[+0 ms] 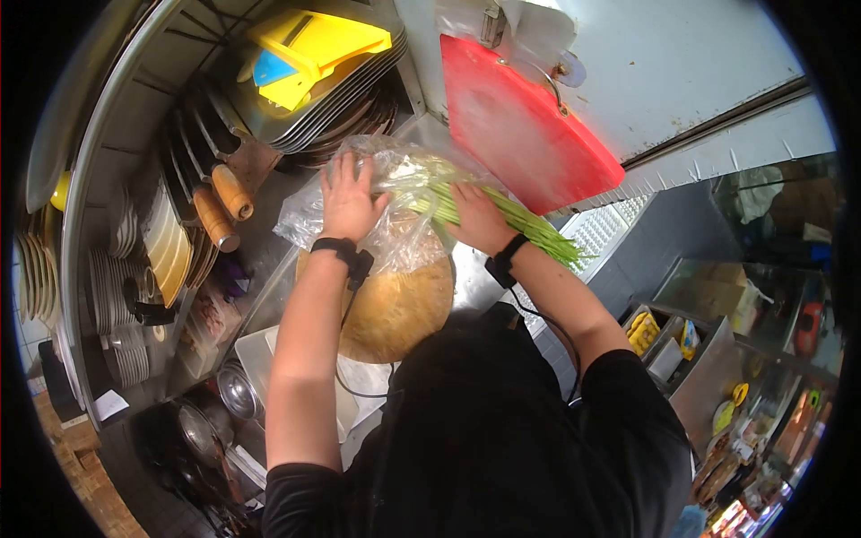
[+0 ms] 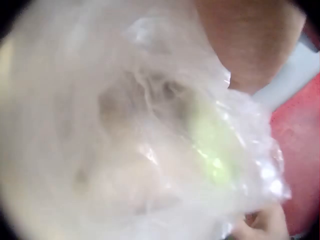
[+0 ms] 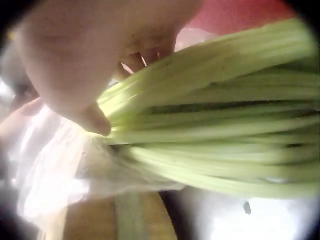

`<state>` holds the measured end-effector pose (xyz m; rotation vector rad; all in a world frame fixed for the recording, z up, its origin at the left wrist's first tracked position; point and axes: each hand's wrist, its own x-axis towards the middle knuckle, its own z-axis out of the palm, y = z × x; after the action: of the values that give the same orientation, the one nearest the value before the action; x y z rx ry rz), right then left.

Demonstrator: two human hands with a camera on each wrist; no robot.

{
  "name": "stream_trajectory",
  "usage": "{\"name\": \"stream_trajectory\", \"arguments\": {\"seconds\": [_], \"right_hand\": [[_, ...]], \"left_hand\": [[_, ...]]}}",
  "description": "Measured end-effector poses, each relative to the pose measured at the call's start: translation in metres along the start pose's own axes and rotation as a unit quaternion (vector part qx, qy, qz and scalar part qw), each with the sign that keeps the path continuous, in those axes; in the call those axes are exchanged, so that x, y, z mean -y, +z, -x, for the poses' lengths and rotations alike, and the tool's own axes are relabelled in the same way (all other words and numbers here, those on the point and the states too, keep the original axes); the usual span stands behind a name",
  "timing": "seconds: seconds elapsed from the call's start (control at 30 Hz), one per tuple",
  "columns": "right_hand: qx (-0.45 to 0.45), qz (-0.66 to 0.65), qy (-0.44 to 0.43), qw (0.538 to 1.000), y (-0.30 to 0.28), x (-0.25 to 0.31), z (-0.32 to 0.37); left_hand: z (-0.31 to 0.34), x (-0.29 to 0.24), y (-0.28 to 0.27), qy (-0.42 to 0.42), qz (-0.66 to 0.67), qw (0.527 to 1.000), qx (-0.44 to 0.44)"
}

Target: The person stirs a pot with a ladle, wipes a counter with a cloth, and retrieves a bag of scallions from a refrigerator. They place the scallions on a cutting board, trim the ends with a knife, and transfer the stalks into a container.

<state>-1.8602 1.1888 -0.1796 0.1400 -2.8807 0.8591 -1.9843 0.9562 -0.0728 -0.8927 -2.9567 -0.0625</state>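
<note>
A bundle of long, thin green stalks (image 1: pixel 534 229) lies partly inside a crinkled clear plastic bag (image 1: pixel 408 240), over a round wooden chopping block (image 1: pixel 399 314). My left hand (image 1: pixel 348 208) rests on the bag with its fingers spread. Clear film fills most of the left wrist view, with blurred green behind it. My right hand (image 1: pixel 480 221) holds the bundle where it leaves the bag. In the right wrist view its thumb (image 3: pixel 97 120) lies along the near side of the stalks (image 3: pixel 225 135), and its fingers reach over the far side.
A red cutting board (image 1: pixel 529 134) leans behind the stalks. Wooden-handled cleavers (image 1: pixel 213 218) hang at the left, below stacked trays with a yellow slicer (image 1: pixel 336 49) on top. Stacked plates (image 1: pixel 112 287) stand farther left. Steel containers (image 1: pixel 668 345) are at the right.
</note>
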Motion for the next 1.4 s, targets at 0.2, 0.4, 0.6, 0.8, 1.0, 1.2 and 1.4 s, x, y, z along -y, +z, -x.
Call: {"name": "stream_trajectory", "arguments": {"seconds": [0.2,0.4,0.6,0.8,1.0,1.2,1.4], "right_hand": [[-0.004,-0.140,0.088,0.986,0.018,-0.023,-0.073],[-0.057,-0.092,0.091,0.990,0.035,-0.063,-0.122],[0.168,-0.132,0.199,0.956,0.006,0.016,-0.168],[0.230,-0.156,0.167,0.946,0.023,0.022,-0.185],[0.220,-0.411,0.053,0.883,0.034,0.002,-0.174],[0.044,-0.145,-0.070,0.986,0.012,0.012,-0.141],[0.079,-0.156,0.034,0.984,0.023,0.025,-0.163]], "left_hand": [[-0.012,0.028,0.017,-0.125,0.117,0.985,0.003],[-0.007,0.027,0.014,-0.109,0.121,0.987,-0.008],[-0.007,0.005,0.013,-0.096,0.073,0.991,0.049],[-0.004,0.073,0.065,-0.126,0.218,0.967,-0.041],[-0.012,0.114,0.071,-0.339,0.454,0.824,-0.004],[-0.012,0.070,0.001,-0.204,0.080,0.975,-0.042],[0.026,-0.015,-0.038,0.218,0.137,0.966,-0.017]]}}
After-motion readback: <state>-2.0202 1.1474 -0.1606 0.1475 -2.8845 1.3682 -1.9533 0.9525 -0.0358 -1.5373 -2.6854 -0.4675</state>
